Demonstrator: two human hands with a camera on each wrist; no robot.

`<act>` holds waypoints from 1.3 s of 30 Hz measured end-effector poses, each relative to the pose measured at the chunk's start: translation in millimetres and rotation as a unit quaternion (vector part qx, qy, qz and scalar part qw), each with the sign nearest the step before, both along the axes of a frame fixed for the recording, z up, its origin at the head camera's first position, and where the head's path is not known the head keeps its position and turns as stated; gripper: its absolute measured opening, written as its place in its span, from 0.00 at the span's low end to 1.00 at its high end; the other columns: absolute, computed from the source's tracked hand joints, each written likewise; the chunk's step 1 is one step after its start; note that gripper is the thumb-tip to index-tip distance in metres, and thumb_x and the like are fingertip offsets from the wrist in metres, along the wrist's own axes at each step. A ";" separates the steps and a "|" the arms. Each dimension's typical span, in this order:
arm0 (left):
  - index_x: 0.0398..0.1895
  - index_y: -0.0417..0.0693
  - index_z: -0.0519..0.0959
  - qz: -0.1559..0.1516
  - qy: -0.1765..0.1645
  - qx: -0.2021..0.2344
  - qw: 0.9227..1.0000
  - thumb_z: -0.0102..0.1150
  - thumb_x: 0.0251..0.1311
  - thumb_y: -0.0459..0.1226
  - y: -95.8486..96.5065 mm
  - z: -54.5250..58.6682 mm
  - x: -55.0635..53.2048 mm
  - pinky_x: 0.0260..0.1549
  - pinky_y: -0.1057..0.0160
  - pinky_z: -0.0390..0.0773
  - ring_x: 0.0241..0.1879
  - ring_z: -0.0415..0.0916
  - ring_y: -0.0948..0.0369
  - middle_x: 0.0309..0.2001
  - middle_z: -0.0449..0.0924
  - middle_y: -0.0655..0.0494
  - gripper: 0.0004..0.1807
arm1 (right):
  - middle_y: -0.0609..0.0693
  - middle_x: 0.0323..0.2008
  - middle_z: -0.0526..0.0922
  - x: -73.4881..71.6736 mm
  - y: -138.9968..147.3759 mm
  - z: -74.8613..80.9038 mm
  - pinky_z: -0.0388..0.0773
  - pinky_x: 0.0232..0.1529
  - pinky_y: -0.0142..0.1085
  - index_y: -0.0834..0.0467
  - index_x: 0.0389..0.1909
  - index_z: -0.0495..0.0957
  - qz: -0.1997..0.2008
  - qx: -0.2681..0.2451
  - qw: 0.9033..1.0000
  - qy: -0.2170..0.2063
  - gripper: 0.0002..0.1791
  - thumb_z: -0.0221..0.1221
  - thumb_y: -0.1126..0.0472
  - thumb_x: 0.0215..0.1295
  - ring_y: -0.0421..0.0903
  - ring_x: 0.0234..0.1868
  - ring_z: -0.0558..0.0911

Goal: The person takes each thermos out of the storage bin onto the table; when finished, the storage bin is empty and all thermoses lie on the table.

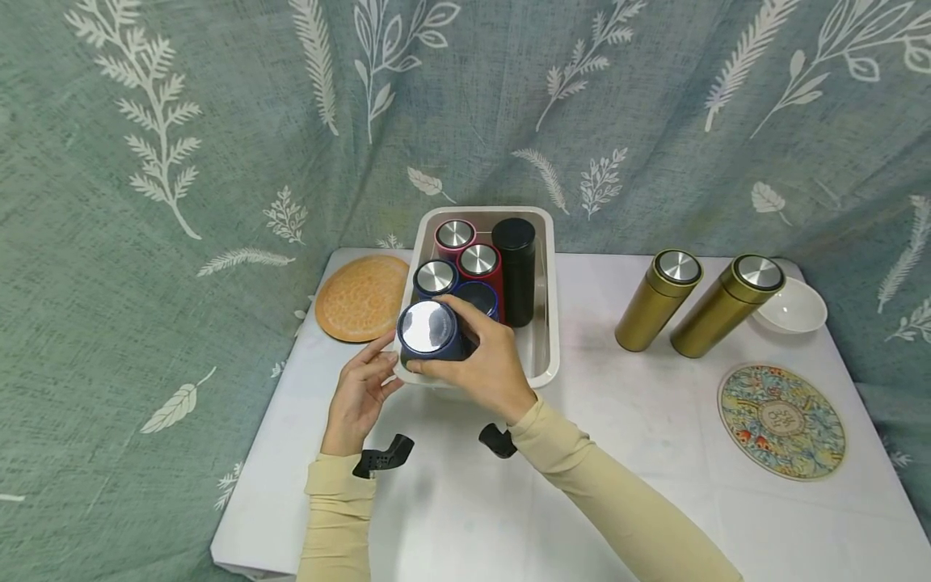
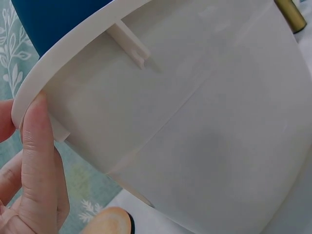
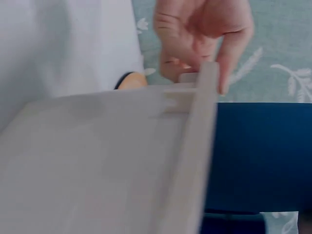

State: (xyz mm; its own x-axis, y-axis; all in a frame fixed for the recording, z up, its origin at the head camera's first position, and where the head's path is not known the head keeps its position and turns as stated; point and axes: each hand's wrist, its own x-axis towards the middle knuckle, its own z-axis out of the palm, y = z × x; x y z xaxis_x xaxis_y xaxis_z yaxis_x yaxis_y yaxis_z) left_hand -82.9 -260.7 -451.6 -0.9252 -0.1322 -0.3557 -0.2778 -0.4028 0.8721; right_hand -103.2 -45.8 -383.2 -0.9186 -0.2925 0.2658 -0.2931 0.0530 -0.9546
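The right hand (image 1: 483, 364) spans and grips the navy bottle (image 1: 427, 328) at the pale bin's (image 1: 556, 323) near-left corner, the left hand (image 1: 358, 398) pinches the rim, and I, viewing remotely, judge upright handling best spares neighbouring bottles (image 1: 436, 277).

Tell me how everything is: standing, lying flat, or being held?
Front blue bottle: held by the right hand
Bin: open; left hand pinches its rim
Black bottle: upright in the bin
Red bottle: upright in the bin
Two gold bottles: upright, capped
White bowl: upright, partly hidden
Patterned disc: flat
Brown disc: flat
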 end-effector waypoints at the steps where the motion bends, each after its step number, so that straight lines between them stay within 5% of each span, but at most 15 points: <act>1: 0.57 0.55 0.77 -0.001 0.000 0.000 1.000 0.53 0.70 0.29 -0.1 0.1 -0.2 0.30 0.73 0.83 0.32 0.78 0.69 0.32 0.76 0.63 0.17 | 0.48 0.59 0.83 1.0 0.9 2.1 0.80 0.62 0.36 0.51 0.65 0.74 0.001 -0.006 1.000 0.005 0.45 0.81 0.60 0.41 0.42 0.60 0.83; 18: 0.64 0.49 0.72 -0.014 0.011 -0.008 1.000 0.54 0.69 0.29 -1.1 0.3 -1.4 0.33 0.71 0.84 0.33 0.82 0.68 0.32 0.80 0.63 0.21 | 0.47 0.52 0.86 14.8 16.2 31.4 0.83 0.52 0.33 0.50 0.61 0.77 -0.027 -0.067 0.995 0.072 0.44 0.82 0.66 0.36 0.40 0.52 0.84; 28: 0.69 0.45 0.68 -0.023 0.022 0.000 0.999 0.52 0.70 0.29 -1.2 0.9 -0.6 0.33 0.72 0.84 0.34 0.82 0.68 0.32 0.81 0.63 0.24 | 0.52 0.54 0.85 21.2 31.0 51.3 0.83 0.54 0.35 0.57 0.62 0.77 -0.025 -0.125 0.985 0.112 0.45 0.81 0.71 0.35 0.45 0.53 0.84; 39: 0.70 0.44 0.67 -0.028 0.027 -0.002 0.999 0.50 0.70 0.28 -0.8 -0.4 -0.4 0.33 0.72 0.84 0.35 0.83 0.67 0.33 0.81 0.62 0.25 | 0.59 0.54 0.85 30.0 48.2 70.8 0.84 0.53 0.35 0.64 0.60 0.77 -0.052 -0.130 0.977 0.162 0.46 0.81 0.72 0.31 0.46 0.53 0.84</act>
